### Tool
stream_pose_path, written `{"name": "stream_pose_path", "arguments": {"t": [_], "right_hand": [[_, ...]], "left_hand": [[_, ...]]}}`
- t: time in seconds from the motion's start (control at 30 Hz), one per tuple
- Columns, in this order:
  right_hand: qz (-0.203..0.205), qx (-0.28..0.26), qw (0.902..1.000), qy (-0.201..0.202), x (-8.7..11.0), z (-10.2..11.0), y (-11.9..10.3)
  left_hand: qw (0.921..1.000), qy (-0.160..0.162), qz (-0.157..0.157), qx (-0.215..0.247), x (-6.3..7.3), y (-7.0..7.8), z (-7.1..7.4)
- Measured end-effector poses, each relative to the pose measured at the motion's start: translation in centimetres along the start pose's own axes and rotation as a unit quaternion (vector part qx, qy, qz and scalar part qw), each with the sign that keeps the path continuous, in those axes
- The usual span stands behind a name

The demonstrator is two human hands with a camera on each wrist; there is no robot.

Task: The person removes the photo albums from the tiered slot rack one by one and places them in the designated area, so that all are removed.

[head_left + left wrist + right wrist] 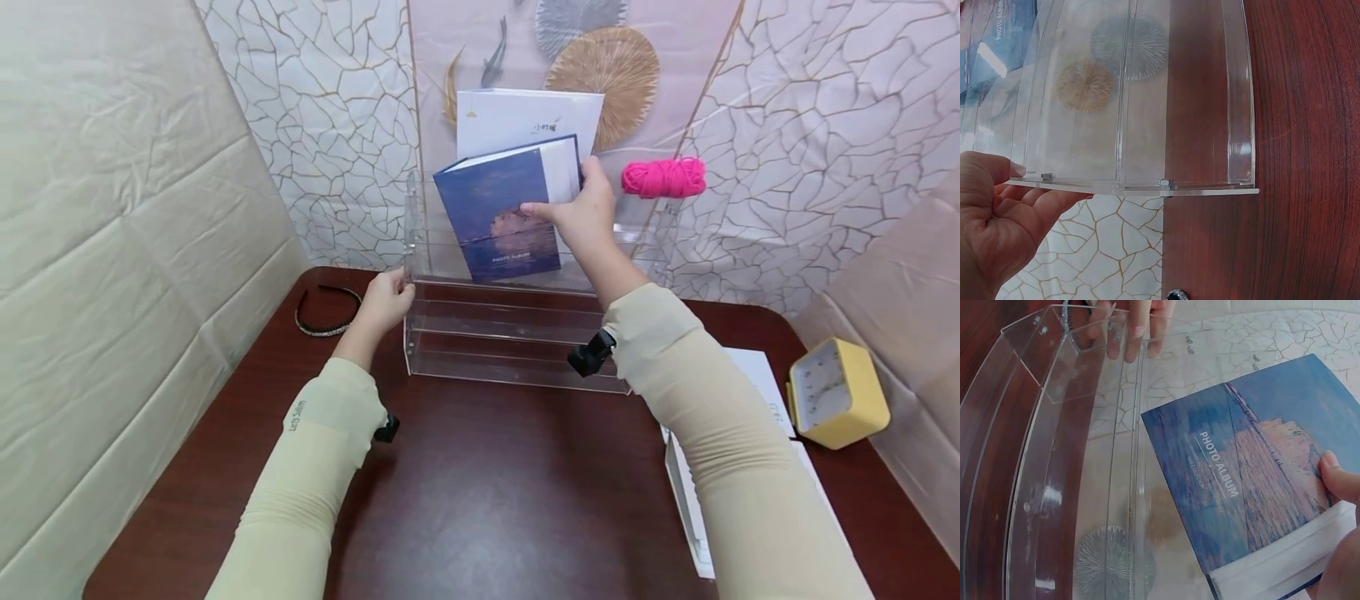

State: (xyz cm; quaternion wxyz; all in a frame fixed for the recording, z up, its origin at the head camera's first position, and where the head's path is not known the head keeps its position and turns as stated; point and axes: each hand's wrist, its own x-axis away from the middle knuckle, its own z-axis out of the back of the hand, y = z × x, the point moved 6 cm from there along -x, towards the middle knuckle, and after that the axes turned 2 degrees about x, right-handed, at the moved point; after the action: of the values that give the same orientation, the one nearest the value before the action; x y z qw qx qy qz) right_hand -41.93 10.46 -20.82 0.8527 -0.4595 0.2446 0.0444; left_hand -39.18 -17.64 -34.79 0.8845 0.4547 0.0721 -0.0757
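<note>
Clear rack (487,333) holds white book (517,117) — right grip (587,218) pinches tilted photo album (497,218).

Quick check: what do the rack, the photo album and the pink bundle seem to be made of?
Rack: probably clear acrylic, glossy; the table shows through and edges catch light.
Photo album: likely card covers, smooth and printed; they look flat and stiff, though the coating is unclear.
Pink bundle: looks like yarn, matte; wound strands show.

Pale cream left sleeve (288,492) and matching right sleeve (738,450), both wrinkled, with dark lettering (297,415) and a boxy black wrist camera (387,429) near the left cuff (351,377).
</note>
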Motion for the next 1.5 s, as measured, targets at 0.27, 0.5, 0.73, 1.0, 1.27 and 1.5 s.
{"name": "stream_pose_path", "arguments": {"t": [0.27,0.5,0.73,1.0,1.27,1.5], "right_hand": [[0.03,-0.039,0.9988,0.003,-0.4,1.6,-0.1],[0.059,-0.103,0.9929,-0.004,-1.2,3.5,-1.5],[0.085,-0.161,0.9833,0.0,-0.1,6.4,-4.5],[0.095,-0.266,0.9588,0.034,1.9,9.9,-5.3],[0.102,-0.367,0.9248,-0.009,4.9,11.0,-2.8],[0.02,-0.324,0.9407,-0.098,9.1,9.5,1.9]], "left_hand": [[1.0,-0.003,-0.002,-0.003,-0.4,0.7,-0.2],[1.0,0.0,-0.006,-0.007,-0.7,0.6,-0.5],[0.9999,-0.002,-0.011,-0.007,-0.7,0.9,-0.1],[0.9999,-0.001,-0.012,-0.008,-0.5,0.6,0.0],[0.9999,0.003,-0.015,-0.005,-0.3,0.3,0.1],[0.9999,0.001,-0.015,0.005,-0.2,0.1,-0.2]]}}
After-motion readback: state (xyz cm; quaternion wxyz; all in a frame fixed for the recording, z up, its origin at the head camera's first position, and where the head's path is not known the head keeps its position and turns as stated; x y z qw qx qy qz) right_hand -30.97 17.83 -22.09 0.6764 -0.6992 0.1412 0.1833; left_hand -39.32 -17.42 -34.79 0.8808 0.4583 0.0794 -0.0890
